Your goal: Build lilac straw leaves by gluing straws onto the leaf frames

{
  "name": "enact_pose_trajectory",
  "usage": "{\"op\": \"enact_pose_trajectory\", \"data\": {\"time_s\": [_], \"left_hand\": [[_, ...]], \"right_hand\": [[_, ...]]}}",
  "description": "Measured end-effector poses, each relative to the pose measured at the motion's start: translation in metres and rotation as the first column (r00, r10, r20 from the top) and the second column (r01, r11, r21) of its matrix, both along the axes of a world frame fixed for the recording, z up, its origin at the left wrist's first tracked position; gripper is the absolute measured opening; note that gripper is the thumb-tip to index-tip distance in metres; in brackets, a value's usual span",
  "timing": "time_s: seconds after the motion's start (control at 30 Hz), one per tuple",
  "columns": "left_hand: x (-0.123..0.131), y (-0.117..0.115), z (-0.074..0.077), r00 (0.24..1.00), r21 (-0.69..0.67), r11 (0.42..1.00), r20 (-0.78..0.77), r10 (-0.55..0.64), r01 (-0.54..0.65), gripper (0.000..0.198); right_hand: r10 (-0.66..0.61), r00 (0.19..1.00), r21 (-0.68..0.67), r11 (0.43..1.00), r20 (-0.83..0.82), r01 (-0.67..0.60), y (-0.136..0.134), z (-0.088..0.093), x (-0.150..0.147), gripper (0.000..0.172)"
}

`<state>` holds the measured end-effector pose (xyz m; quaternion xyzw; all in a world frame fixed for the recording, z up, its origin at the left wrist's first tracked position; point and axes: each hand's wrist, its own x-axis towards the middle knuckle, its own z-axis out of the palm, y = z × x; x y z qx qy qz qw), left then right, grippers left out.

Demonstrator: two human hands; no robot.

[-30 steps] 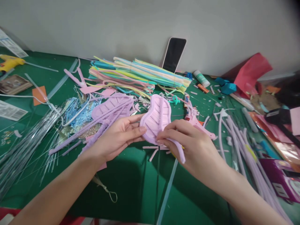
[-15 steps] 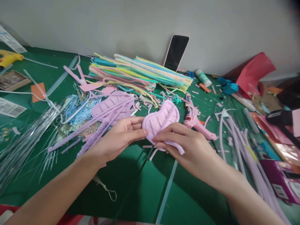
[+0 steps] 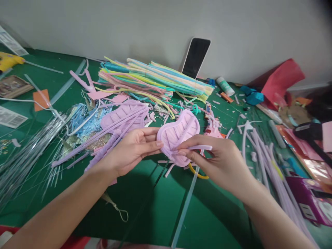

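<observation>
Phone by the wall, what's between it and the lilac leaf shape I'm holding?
In the head view, a bundle of pastel stems, then small scraps nearer the leaf shape.

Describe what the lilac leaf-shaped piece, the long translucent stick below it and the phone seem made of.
Lilac leaf-shaped piece: matte and soft-looking, probably chenille stems or similar fuzzy strips, judging by its rounded raised edge and ribs.
Translucent stick: smooth, likely plastic or hot-melt glue, given its cloudy, see-through look.
Phone: smooth dark front, probably glass; the pale rim's material is unclear.
</observation>
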<state>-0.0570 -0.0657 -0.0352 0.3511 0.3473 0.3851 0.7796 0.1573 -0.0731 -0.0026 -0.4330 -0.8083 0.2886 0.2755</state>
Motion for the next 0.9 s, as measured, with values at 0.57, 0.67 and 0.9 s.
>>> {"op": "enact_pose_trajectory", "data": {"time_s": [0.57,0.67,0.9], "left_hand": [[0.0013,-0.0011,-0.0012,0.995,-0.065,0.996,0.075,0.071,-0.066,0.025],[0.0012,-0.0011,-0.001,0.994,-0.067,0.995,0.074,0.074,-0.069,0.024],[0.0015,-0.0011,-0.0002,0.997,-0.06,0.996,0.043,0.07,-0.067,0.026]], "right_hand": [[-0.128,0.982,-0.257,0.962,-0.136,0.089,0.0067,-0.0031,-0.0065,0.007],[-0.143,0.981,-0.227,0.968,-0.134,0.11,0.0068,-0.0016,-0.007,0.006],[-0.227,0.964,-0.09,0.972,-0.135,0.217,0.0062,0.0009,-0.0103,0.005]]}}
